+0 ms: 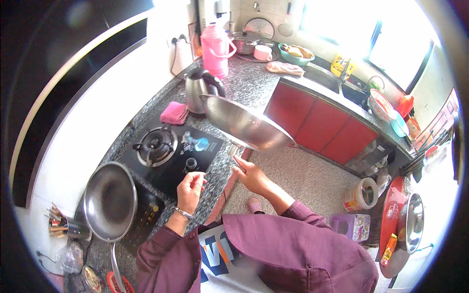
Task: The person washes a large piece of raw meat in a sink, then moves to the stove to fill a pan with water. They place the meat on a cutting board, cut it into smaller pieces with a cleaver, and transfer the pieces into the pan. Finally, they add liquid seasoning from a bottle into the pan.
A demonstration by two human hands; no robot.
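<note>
My right hand (253, 177) grips the short handle of a stainless steel pan (249, 122). The pan is held tilted in the air over the counter's front edge, its outer side partly in view. My left hand (190, 188), a bracelet at its wrist, hovers by the front of the black gas hob (170, 146). Its fingers are curled together and nothing shows in them. Just beyond them is the hob's knob (191, 164). The nearer burner seat carries a dark frying pan (110, 201), its handle towards me. The other burner (157, 145) is bare, with no flame visible.
Behind the raised pan stand a steel kettle (196, 89) and a pink thermos flask (215, 49). A pink cloth (174, 113) lies beside the hob. Red cabinets (311, 121) run under the sink (322, 78). A bucket (361, 194) stands on the floor at right.
</note>
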